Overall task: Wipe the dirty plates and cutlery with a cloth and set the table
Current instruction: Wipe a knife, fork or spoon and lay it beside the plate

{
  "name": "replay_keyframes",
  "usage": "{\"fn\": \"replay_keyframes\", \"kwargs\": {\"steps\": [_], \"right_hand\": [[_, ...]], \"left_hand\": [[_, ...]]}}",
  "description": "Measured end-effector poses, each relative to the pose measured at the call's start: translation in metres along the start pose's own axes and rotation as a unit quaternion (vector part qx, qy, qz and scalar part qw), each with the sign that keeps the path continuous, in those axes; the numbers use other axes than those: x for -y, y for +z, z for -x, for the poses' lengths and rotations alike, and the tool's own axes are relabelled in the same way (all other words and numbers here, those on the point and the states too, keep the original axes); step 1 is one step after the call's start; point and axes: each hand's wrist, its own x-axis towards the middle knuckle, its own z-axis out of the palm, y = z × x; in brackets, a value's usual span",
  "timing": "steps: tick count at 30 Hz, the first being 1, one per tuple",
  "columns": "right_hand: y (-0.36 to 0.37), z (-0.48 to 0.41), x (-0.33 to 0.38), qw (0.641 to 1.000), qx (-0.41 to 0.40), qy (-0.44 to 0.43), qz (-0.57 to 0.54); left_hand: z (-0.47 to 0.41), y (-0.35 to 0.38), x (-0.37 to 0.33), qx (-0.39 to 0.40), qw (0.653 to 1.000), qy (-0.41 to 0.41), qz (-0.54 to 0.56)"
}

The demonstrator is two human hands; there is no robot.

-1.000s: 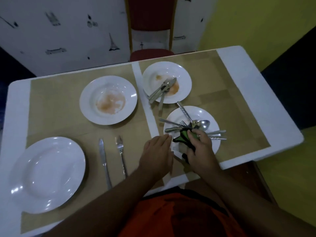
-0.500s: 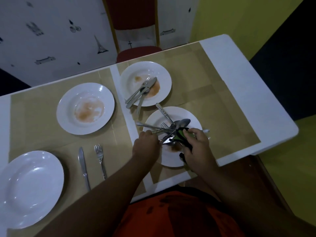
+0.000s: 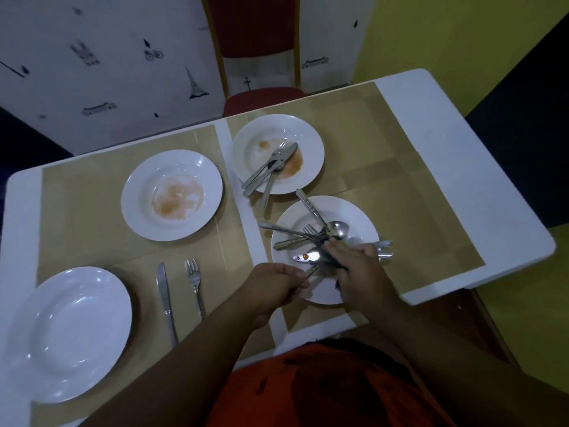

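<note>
Low in the frame, the left hand [image 3: 274, 288] is closed around a utensil handle [image 3: 309, 274]. The right hand [image 3: 358, 272] grips a dark cloth [image 3: 329, 265] over the cutlery-piled plate [image 3: 360, 217] at centre right. Two stained plates [image 3: 172, 195] sit further up the surface [image 3: 446, 167].

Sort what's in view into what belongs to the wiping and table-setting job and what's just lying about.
Job: left hand gripping a spoon; right hand with the cloth; cutlery-heaped plate; two stained plates; clean plate; laid knife and fork.

Lying about: red chair; placemats.
</note>
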Motion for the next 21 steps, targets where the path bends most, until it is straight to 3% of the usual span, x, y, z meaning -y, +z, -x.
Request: {"fn": "replay_keyframes", "kwargs": {"steps": [6,11,17,21], "right_hand": [[-0.003,-0.005,0.012,0.995,0.010,-0.088,0.052],[-0.006,-0.021,0.004,0.996,-0.034,-0.026,0.079],[0.006,-0.008,0.029,0.996,-0.004,-0.075,0.057],[0.000,-0.018,0.004,0.996,-0.022,-0.002,0.088]], "left_hand": [[0.006,-0.005,0.010,0.004,0.999,0.024,0.031],[0.008,-0.013,0.013,0.023,0.998,0.037,0.047],[0.012,-0.027,0.018,0.027,0.997,0.063,0.045],[0.016,-0.031,0.023,0.028,0.997,0.073,0.023]]}}
